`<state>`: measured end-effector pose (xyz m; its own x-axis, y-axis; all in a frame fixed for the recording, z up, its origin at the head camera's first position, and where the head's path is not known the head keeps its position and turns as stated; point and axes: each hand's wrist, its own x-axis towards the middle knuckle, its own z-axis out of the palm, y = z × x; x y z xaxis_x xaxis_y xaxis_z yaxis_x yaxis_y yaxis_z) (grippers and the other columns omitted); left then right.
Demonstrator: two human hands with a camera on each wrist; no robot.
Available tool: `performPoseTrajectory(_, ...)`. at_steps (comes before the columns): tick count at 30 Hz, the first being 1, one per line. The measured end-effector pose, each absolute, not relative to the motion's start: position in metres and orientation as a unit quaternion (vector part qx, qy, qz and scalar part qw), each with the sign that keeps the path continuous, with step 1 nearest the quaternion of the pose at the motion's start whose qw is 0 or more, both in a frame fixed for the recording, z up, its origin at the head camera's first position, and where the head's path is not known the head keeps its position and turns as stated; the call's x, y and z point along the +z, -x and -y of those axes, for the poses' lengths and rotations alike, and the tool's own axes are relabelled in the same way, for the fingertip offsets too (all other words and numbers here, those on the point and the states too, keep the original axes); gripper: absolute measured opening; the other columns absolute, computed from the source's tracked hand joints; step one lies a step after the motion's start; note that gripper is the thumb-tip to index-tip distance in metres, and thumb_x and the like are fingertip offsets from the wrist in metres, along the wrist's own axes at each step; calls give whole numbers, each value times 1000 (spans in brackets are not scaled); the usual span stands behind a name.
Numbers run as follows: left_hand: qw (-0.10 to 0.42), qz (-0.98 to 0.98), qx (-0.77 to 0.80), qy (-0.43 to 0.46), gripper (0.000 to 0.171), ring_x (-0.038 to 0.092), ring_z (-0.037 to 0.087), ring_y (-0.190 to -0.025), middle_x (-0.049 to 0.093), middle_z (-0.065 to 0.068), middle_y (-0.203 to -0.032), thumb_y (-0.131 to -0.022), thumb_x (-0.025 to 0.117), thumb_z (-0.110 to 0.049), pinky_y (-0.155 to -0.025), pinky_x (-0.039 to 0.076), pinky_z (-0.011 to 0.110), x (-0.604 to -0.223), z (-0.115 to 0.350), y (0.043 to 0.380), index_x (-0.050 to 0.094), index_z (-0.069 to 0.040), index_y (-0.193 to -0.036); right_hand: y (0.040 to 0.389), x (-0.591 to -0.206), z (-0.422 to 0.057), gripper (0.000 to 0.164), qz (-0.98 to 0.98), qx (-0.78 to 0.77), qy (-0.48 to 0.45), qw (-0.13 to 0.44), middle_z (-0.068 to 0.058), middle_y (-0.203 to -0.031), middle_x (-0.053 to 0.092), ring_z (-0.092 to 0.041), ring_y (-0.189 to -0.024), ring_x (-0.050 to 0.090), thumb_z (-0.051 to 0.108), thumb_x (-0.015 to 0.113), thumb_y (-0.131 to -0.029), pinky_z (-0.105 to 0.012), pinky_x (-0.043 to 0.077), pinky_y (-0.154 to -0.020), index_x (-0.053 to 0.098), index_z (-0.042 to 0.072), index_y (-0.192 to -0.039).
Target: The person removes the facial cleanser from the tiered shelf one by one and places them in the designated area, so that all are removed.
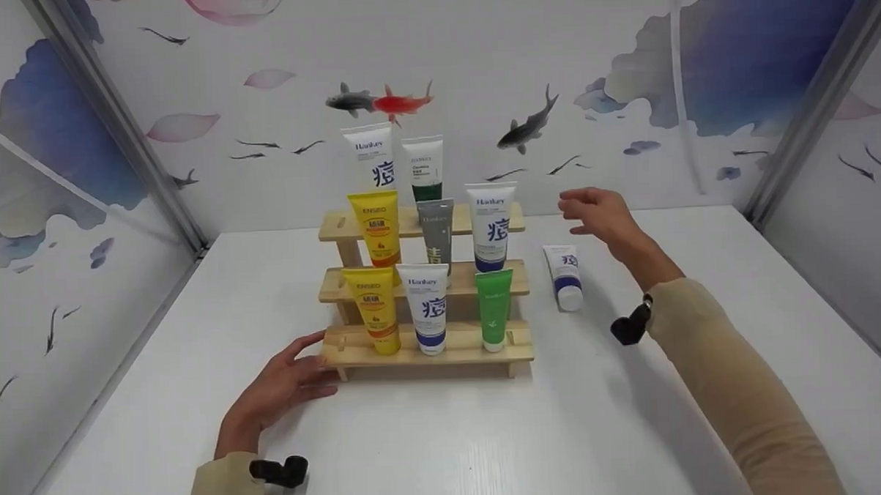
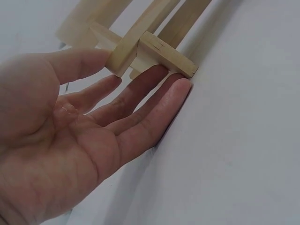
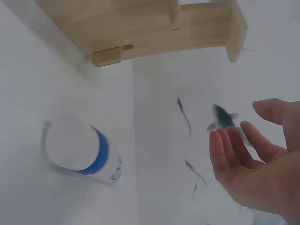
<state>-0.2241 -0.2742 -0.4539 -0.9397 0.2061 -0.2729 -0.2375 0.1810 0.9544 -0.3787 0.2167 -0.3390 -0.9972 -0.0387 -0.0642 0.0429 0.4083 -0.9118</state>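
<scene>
A three-tier wooden display stand (image 1: 455,355) carries several squeeze tubes standing on their caps. At its lower left end is my left hand (image 1: 288,385), its thumb and fairly straight fingertips touching the end of the bottom plank (image 2: 124,56) and its leg (image 2: 168,54). My right hand (image 1: 600,216) hovers to the right of the stand with loosely bent fingers and nothing in it. Below that hand, a white and blue tube (image 1: 564,276) lies on the table, cap toward me; its white cap (image 3: 72,143) shows large in the right wrist view.
The front tier has a yellow tube (image 1: 373,308), a white tube (image 1: 428,306) and a green tube (image 1: 495,308). Behind stand another yellow tube (image 1: 377,224), a grey tube (image 1: 436,233) and more white ones. Painted wall panels (image 1: 463,56) enclose the white table (image 1: 433,453).
</scene>
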Motion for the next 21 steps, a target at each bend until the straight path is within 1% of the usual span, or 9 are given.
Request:
performPoseTrajectory(6,166,-750,640,31,58,63,27,-123,48,24,-149,-104,50,-24,-100,57,40,-456,273,223,28,-19,-158,367,-304,-205,52,-837,-544,52,-11,-13,-146,53,-28,-133,53,42,52,-103,-38,49,-111,50,13,-145)
performPoseTrajectory(12,176,-745,644,14,63,61,24,-124,45,24,-152,-104,51,-20,-101,57,38,-455,275,222,22,-16,-159,361,-277,-187,53,-833,-543,95,-39,-9,-144,55,-22,-127,57,46,56,-100,-34,51,-109,53,16,-143)
performPoseTrajectory(16,181,-744,643,8,65,60,24,-124,44,25,-152,-103,52,-19,-102,56,38,-452,275,222,22,-16,-160,357,-257,-171,51,-827,-547,122,-50,-8,-140,58,-20,-123,58,44,58,-99,-33,51,-108,55,16,-141)
performPoseTrajectory(21,184,-746,641,11,62,59,26,-126,43,24,-154,-103,50,-19,-104,55,40,-451,274,224,23,-17,-159,356,-237,-151,47,-822,-548,146,-46,-8,-137,60,-20,-121,59,39,60,-99,-33,52,-107,57,16,-140)
